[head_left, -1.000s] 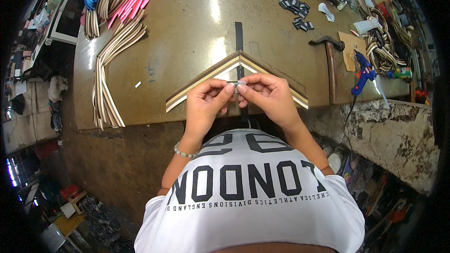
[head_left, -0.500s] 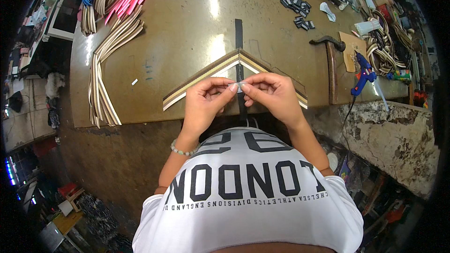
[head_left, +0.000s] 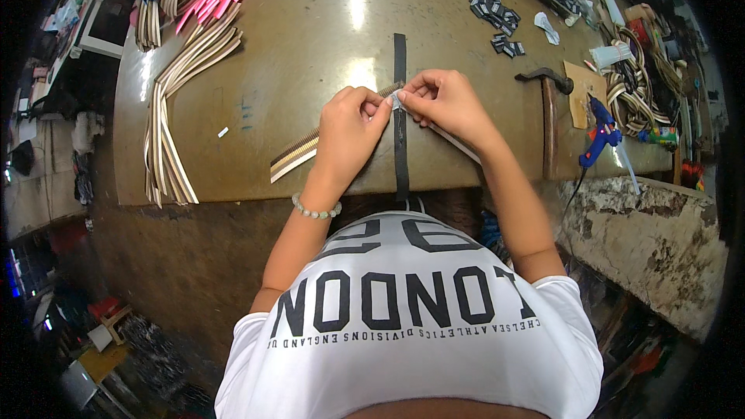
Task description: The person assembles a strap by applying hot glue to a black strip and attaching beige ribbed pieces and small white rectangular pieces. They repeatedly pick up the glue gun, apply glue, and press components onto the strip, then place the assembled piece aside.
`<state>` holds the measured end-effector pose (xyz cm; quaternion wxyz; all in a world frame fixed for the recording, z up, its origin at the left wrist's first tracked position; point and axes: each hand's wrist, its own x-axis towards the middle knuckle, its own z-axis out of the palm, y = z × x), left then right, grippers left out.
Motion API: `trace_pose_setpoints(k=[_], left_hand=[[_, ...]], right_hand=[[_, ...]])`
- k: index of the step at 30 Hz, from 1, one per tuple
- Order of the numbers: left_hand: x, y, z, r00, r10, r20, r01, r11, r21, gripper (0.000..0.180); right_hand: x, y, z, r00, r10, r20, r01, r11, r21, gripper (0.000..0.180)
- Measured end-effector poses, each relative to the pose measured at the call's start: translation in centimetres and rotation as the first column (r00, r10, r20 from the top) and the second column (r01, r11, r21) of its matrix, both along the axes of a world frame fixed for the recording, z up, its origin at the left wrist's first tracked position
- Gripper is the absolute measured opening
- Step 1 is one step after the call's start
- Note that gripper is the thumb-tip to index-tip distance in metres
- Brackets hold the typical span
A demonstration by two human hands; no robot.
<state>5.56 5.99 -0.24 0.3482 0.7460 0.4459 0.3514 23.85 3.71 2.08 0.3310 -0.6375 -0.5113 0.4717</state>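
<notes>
Over the flat black strip (head_left: 400, 147), the left hand (head_left: 346, 128) and right hand (head_left: 448, 106) pinch a small pale, possibly metal piece (head_left: 396, 100); the brown-tan-white striped strap (head_left: 298, 157) slants out either side of that strip.

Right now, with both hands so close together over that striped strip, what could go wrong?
The pale piece pinched between the left hand and right hand is small, so it might slip or twist. The black strip crossing the striped strip could shift if a hand nudges it. The blue glue gun lies near the table's edge with its cord hanging over, so a snag might drag it off.
</notes>
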Motion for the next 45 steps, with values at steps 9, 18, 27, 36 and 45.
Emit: trace_pose_setpoints(k=[9,18,27,36,45], left_hand=[[0.2,0.3,-0.1,0.998,0.061,0.029,-0.058,0.995,-0.080,0.018],[0.3,0.0,-0.1,0.999,0.030,0.012,-0.029,0.996,-0.090,0.010],[0.4,-0.3,-0.4,0.999,0.034,-0.027,-0.035,0.999,-0.040,0.009],[0.5,-0.5,-0.6,0.997,0.076,-0.025,-0.076,0.997,0.012,0.013],[1.1,-1.0,-0.5,0.984,0.094,-0.151,-0.079,0.991,0.103,0.021]], right_hand=[[-0.3,0.4,-0.6,0.998,-0.028,0.054,0.028,1.000,-0.001,0.022],[0.5,-2.5,2.0,0.982,0.083,0.168,-0.048,0.978,-0.201,0.028],[-2.2,-3.8,0.7,0.919,0.004,0.394,-0.178,0.897,0.405,0.023],[2.0,3.0,-2.2,0.986,0.117,0.121,-0.140,0.971,0.195,0.017],[2.0,3.8,-1.4,0.977,0.143,0.156,-0.152,0.987,0.051,0.013]])
